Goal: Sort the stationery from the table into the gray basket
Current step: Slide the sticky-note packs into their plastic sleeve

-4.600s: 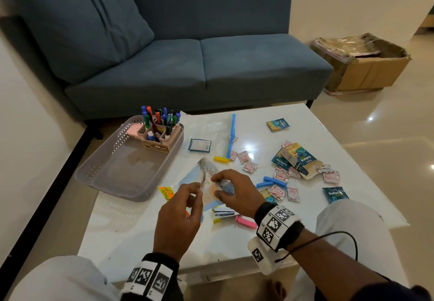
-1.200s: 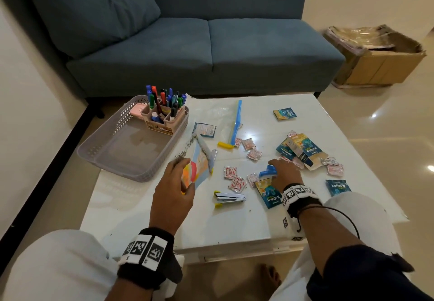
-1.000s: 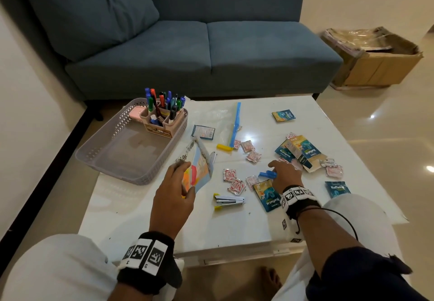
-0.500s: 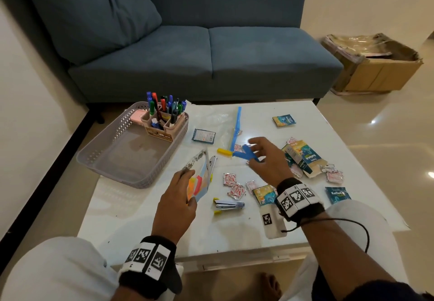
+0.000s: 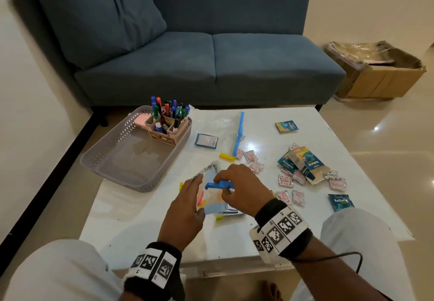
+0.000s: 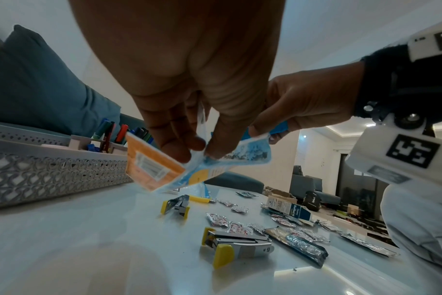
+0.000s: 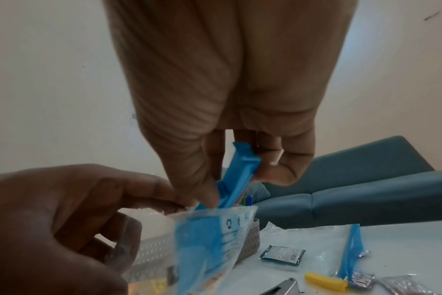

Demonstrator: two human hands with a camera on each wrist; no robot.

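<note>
My left hand pinches a blue-and-orange plastic pouch above the table's front middle. The pouch hangs from that hand's fingertips, mouth upward. My right hand pinches a small blue clip. The lower end of the clip touches the mouth of the pouch. The gray basket sits at the table's left with a holder of markers in its far corner. A yellow-ended stapler lies on the table below my hands.
A yellow clip, a blue zip strip, several foil sachets and blue medicine packets lie scattered right of my hands. A blue sofa stands behind the table. A cardboard box sits on the floor at the right.
My right hand picked the blue clip up from the table's right side and carried it left to the pouch. My left hand kept holding the pouch, now turned toward me.
</note>
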